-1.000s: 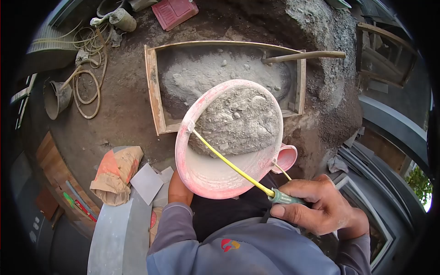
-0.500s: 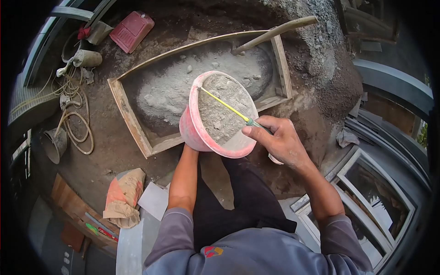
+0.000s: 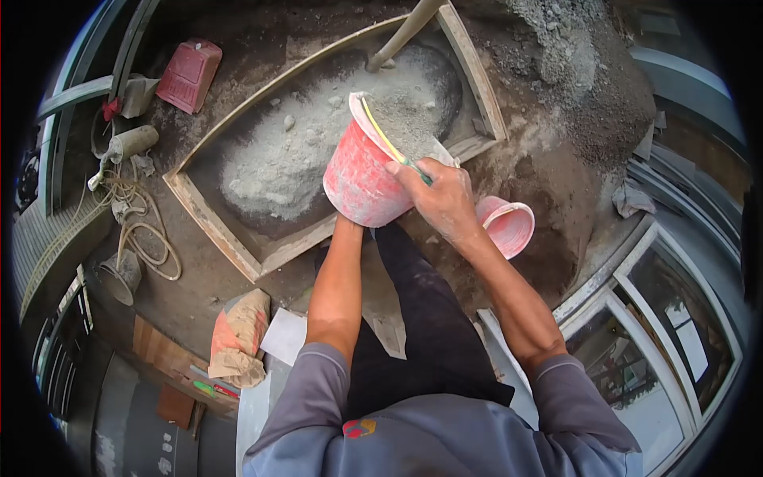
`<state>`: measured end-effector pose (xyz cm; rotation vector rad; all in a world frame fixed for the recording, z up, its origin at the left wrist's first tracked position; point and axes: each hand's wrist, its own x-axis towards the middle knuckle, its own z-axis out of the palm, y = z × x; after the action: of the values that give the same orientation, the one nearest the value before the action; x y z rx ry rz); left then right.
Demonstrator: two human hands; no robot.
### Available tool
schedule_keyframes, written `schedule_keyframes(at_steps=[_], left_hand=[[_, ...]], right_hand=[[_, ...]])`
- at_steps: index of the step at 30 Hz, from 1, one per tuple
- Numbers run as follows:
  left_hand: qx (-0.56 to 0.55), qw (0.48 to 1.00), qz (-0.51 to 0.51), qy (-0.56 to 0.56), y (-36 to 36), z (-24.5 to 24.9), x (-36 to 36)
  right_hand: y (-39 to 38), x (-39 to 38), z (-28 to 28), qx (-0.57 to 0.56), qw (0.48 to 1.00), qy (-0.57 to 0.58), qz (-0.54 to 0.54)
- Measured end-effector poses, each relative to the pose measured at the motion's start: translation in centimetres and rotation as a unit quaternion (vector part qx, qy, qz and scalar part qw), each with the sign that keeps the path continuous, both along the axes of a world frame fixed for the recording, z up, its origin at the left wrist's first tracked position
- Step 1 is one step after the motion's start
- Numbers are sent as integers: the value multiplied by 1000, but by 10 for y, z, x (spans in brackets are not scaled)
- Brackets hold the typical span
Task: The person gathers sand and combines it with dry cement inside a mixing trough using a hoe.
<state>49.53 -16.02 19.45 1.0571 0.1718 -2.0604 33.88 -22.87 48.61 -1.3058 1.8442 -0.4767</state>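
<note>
A pink-red bucket [image 3: 367,171], smeared with grey dust, is held tilted over the near side of a wooden mixing trough [image 3: 211,215], its mouth facing away from me. My right hand [image 3: 441,195] is closed around the green grip of its yellow wire handle [image 3: 383,135], close to the rim. My left forearm [image 3: 338,278] reaches under the bucket's base, and the hand holding it from below is hidden, fingers included. Grey powdery mix [image 3: 270,167] with lumps lies in the trough. What is inside the bucket is out of sight.
A second pink bucket [image 3: 507,228] lies tipped on the ground at right. A wooden tool handle [image 3: 405,36] leans out of the trough. Around it are a gravel pile [image 3: 588,87], a red plastic piece [image 3: 189,75], a coiled hose [image 3: 147,230], a paper sack [image 3: 240,330] and window frames [image 3: 660,318].
The bucket has tipped away from me, so the grey mix that showed in its mouth is now hidden. My right hand has moved up and left with the handle. The second bucket has come into view.
</note>
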Motion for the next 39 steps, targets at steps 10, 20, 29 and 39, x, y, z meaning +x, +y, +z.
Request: schedule_keyframes(at_steps=[10, 20, 29, 39], left_hand=[[-11, 962, 121, 246, -35, 1, -12], [-17, 967, 183, 177, 20, 5, 41], [-98, 953, 246, 145, 21, 28, 140], [-93, 939, 331, 30, 118, 9, 265]], right_hand=[[-22, -25, -23, 46, 998, 24, -18], [-37, 24, -35, 77, 996, 7, 44], [-40, 117, -55, -9, 996, -52, 78], [31, 230, -61, 59, 983, -145, 98]])
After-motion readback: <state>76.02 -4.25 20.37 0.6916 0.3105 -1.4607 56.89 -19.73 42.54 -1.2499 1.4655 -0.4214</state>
